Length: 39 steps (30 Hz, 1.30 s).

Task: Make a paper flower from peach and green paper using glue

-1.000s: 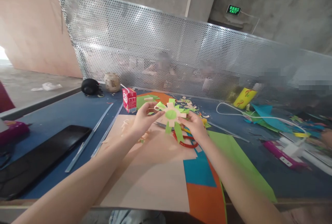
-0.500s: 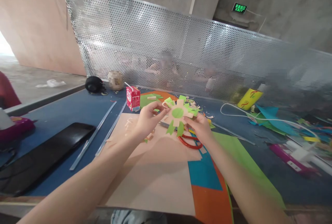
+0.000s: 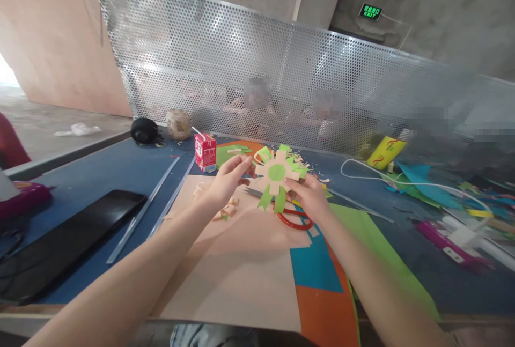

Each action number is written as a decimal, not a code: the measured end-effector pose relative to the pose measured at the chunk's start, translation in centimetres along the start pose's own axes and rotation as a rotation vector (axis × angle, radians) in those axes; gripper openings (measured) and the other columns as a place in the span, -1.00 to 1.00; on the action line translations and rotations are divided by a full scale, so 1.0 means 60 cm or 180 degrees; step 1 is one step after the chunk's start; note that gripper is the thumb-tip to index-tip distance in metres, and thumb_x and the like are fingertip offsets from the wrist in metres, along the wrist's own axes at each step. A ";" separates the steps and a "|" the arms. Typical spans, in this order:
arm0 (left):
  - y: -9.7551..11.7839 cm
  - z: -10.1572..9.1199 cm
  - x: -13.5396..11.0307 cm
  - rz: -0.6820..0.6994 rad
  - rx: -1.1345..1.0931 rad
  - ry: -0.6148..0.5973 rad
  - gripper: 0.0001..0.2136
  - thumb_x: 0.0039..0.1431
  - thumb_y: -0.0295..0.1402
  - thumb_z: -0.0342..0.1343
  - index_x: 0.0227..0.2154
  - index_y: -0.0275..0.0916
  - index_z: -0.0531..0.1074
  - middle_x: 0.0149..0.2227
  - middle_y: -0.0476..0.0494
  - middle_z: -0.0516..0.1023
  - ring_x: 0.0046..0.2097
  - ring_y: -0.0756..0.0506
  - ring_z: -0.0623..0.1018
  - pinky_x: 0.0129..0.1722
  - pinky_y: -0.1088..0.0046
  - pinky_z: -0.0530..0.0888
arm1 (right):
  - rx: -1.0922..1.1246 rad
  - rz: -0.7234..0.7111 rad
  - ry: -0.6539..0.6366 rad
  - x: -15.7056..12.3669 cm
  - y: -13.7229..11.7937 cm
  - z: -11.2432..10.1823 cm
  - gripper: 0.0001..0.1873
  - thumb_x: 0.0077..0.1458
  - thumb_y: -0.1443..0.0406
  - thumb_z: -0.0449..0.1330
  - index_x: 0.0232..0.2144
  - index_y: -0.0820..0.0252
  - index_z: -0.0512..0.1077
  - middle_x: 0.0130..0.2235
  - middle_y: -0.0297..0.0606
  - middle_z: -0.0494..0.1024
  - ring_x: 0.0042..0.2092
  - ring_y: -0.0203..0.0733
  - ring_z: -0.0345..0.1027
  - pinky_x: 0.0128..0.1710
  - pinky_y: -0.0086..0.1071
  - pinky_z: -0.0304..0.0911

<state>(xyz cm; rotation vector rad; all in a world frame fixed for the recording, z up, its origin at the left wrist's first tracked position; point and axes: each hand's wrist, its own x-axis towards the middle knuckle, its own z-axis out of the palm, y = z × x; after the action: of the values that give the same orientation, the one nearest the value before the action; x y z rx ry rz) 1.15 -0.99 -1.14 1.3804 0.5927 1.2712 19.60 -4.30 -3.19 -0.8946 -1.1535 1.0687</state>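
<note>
A paper flower point(image 3: 276, 172) with a green round centre and pale pink and green petals is up above the papers, facing me. My right hand point(image 3: 309, 194) pinches it at its lower right edge. Just left of its petals is my left hand point(image 3: 231, 176), with fingers bent and a little apart and nothing visible in them. Below the flower lie scissors with red handles point(image 3: 295, 224), their blades pointing left, partly hidden by it. Small pale paper pieces point(image 3: 226, 211) are scattered on a large pale pink sheet point(image 3: 233, 282) under my hands.
A red drink carton point(image 3: 205, 152) with a straw stands behind my left hand. A black phone-like slab point(image 3: 72, 245) and clear sticks point(image 3: 145, 207) lie at left. Green paper point(image 3: 386, 256), a white cable point(image 3: 370, 177) and a purple power strip point(image 3: 453, 245) are at right. Perforated metal point(image 3: 225, 57) rises behind.
My left fingers have come off the flower's left petals and opened slightly. My right hand still keeps the flower in nearly the same place.
</note>
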 end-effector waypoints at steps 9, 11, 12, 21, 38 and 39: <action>0.009 -0.007 0.001 -0.0131 -0.0294 0.0095 -0.66 -0.15 -0.38 0.18 -0.22 -0.24 0.36 -0.38 -0.09 0.47 -0.35 0.02 0.44 -0.46 0.55 0.37 | -0.0019 0.0140 -0.0130 -0.001 0.000 0.001 -0.83 -0.25 0.30 0.26 -0.52 0.21 0.36 -0.54 -0.40 0.40 -0.59 -0.42 0.20 -0.67 -0.50 0.09; 0.006 -0.008 0.002 -0.0104 -0.0224 0.0091 -0.64 -0.17 -0.39 0.19 -0.21 -0.24 0.37 -0.40 -0.08 0.48 -0.39 0.04 0.44 -0.49 0.57 0.36 | -0.0007 0.0133 -0.0097 0.000 0.001 0.001 -0.83 -0.26 0.30 0.26 -0.53 0.21 0.35 -0.55 -0.40 0.40 -0.59 -0.41 0.20 -0.67 -0.51 0.09; 0.004 -0.008 0.003 -0.0089 -0.0195 0.0093 -0.63 -0.18 -0.40 0.19 -0.21 -0.24 0.37 -0.41 -0.07 0.48 -0.42 0.05 0.43 -0.50 0.58 0.35 | -0.0016 0.0139 -0.0086 0.000 0.001 0.001 -0.83 -0.26 0.30 0.27 -0.53 0.21 0.35 -0.55 -0.40 0.40 -0.59 -0.41 0.21 -0.67 -0.51 0.09; -0.003 -0.009 0.007 0.0024 -0.0192 0.0266 -0.69 -0.20 -0.43 0.20 -0.29 -0.27 0.39 -0.49 -0.02 0.46 -0.48 0.09 0.41 -0.55 0.62 0.33 | -0.0042 0.0161 -0.0009 0.000 0.000 0.001 -0.82 -0.27 0.30 0.26 -0.52 0.20 0.36 -0.55 -0.41 0.39 -0.58 -0.41 0.20 -0.65 -0.50 0.09; 0.038 -0.032 0.016 -0.0216 -0.2266 0.0235 -0.89 -0.08 -0.60 0.06 -0.53 -0.28 0.30 -0.59 0.10 0.32 -0.66 0.24 0.27 -0.79 0.81 0.09 | 0.0191 0.0144 -0.0024 0.001 0.000 -0.002 -0.83 -0.27 0.31 0.27 -0.51 0.20 0.38 -0.53 -0.41 0.40 -0.55 -0.42 0.21 -0.63 -0.51 0.11; 0.036 -0.032 0.013 -0.0244 -0.2035 0.0031 -0.89 -0.10 -0.59 0.09 -0.53 -0.29 0.31 -0.61 0.11 0.29 -0.68 0.24 0.22 -0.79 0.79 0.07 | 0.0223 0.0157 0.0033 0.002 0.000 -0.002 -0.82 -0.27 0.31 0.27 -0.50 0.20 0.38 -0.51 -0.40 0.41 -0.53 -0.41 0.23 -0.63 -0.51 0.11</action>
<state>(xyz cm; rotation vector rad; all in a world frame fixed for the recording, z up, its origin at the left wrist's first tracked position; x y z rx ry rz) -0.98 -0.12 0.77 0.8111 0.2064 1.2583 19.75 -4.19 -3.20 -0.8765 -1.0836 1.1367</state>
